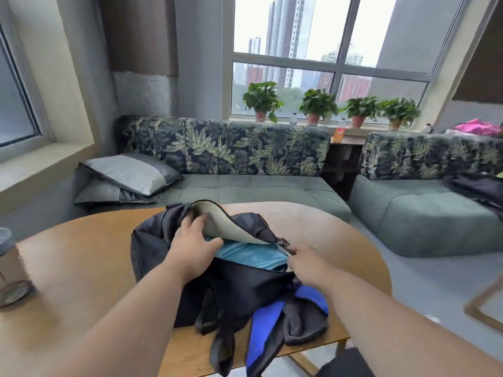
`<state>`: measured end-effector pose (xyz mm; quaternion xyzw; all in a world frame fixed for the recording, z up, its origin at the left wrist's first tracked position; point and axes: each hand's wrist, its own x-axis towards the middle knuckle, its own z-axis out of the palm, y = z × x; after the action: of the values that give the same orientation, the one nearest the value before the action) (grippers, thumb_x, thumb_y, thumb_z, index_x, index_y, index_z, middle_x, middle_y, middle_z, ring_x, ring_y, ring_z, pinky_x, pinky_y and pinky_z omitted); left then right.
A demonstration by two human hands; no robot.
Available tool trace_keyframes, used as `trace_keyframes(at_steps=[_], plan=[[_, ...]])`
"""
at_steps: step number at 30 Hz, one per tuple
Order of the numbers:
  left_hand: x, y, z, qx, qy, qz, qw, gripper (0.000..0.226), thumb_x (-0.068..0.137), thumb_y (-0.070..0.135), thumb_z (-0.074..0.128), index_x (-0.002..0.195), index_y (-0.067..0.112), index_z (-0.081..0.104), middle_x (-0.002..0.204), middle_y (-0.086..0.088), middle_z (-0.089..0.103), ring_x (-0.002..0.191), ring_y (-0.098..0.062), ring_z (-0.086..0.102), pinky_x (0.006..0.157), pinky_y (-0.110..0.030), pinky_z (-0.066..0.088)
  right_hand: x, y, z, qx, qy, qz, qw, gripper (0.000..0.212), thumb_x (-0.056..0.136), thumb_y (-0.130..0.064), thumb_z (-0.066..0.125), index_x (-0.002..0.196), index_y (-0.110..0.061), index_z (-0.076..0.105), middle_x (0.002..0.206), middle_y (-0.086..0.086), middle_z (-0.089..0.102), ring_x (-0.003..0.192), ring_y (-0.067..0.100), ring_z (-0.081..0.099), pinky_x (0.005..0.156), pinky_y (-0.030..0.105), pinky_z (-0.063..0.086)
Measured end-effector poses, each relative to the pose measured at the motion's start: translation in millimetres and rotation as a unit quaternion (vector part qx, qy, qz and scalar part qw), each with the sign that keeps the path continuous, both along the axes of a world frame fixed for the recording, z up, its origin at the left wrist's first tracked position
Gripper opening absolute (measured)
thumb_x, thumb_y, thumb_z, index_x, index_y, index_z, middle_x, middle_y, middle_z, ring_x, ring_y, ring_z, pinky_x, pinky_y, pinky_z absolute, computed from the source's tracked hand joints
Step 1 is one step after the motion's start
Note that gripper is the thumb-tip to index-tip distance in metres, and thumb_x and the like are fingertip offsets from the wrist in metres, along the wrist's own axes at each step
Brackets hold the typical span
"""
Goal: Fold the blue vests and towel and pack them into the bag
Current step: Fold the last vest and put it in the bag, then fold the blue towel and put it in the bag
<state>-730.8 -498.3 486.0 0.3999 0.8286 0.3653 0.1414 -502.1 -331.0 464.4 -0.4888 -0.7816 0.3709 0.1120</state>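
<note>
Dark bag (217, 281) on wooden table (81, 254), left hand (194, 247) gripping its raised flap (231, 227), right hand (307, 265) pinching the zipper (283, 243), blue cloth (250, 255) inside between both hands

A high-rise lounge: leaf-print sofa (226, 148), wooden table (81, 254), potted plants (262, 100) on the sill.

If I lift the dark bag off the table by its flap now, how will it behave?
Probably floppy: the bag sags, and its flap curls where the left hand holds it up. It may spill; the mouth gapes, showing teal cloth inside. The straps hang off the table edge and would likely dangle or snag. The right hand is at the zipper.
</note>
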Motion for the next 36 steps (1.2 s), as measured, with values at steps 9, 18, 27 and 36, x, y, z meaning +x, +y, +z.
trace_keyframes(at_steps=[9, 18, 27, 36], plan=[[23, -37, 2, -0.013, 0.077, 0.002, 0.997, 0.066, 0.093, 0.034, 0.063, 0.156, 0.026, 0.045, 0.168, 0.004, 0.027, 0.153, -0.016, 0.028, 0.122, -0.032, 0.026, 48, 16, -41, 0.024, 0.012, -0.103, 0.994, 0.015, 0.094, -0.03, 0.048, 0.092, -0.023, 0.061, 0.104, 0.008, 0.069, 0.098, 0.031, 0.064, 0.085, 0.035, 0.05], [62, -56, 0, 0.003, 0.043, -0.007, 0.999, 0.055, 0.097, 0.027, 0.061, 0.151, 0.033, 0.051, 0.15, 0.012, 0.051, 0.121, -0.001, 0.05, 0.1, -0.022, 0.038, 71, 17, -85, -0.021, -0.094, -0.074, 0.993, 0.023, 0.088, -0.039, 0.07, 0.1, -0.019, 0.07, 0.093, 0.003, 0.071, 0.085, 0.025, 0.065, 0.065, 0.029, 0.042], [89, -50, 3, 0.019, 0.023, -0.035, 0.999, 0.051, 0.094, 0.027, 0.061, 0.144, 0.035, 0.056, 0.137, 0.019, 0.061, 0.096, 0.004, 0.063, 0.087, -0.014, 0.044, 86, -17, 31, 0.023, 0.312, -0.115, 0.943, 0.015, 0.094, -0.032, 0.069, 0.093, -0.017, 0.069, 0.082, 0.004, 0.065, 0.077, 0.02, 0.056, 0.07, 0.038, 0.044], [124, -56, 22, 0.101, -0.039, -0.09, 0.99, 0.08, 0.087, 0.054, 0.078, 0.156, 0.041, 0.04, 0.148, 0.027, 0.047, 0.136, 0.003, 0.045, 0.112, -0.024, 0.037, 73, -81, 111, -0.129, 0.484, 0.022, 0.865, 0.018, 0.084, -0.039, 0.075, 0.098, -0.029, 0.073, 0.115, 0.019, 0.074, 0.1, 0.028, 0.069, 0.098, 0.057, 0.053]])
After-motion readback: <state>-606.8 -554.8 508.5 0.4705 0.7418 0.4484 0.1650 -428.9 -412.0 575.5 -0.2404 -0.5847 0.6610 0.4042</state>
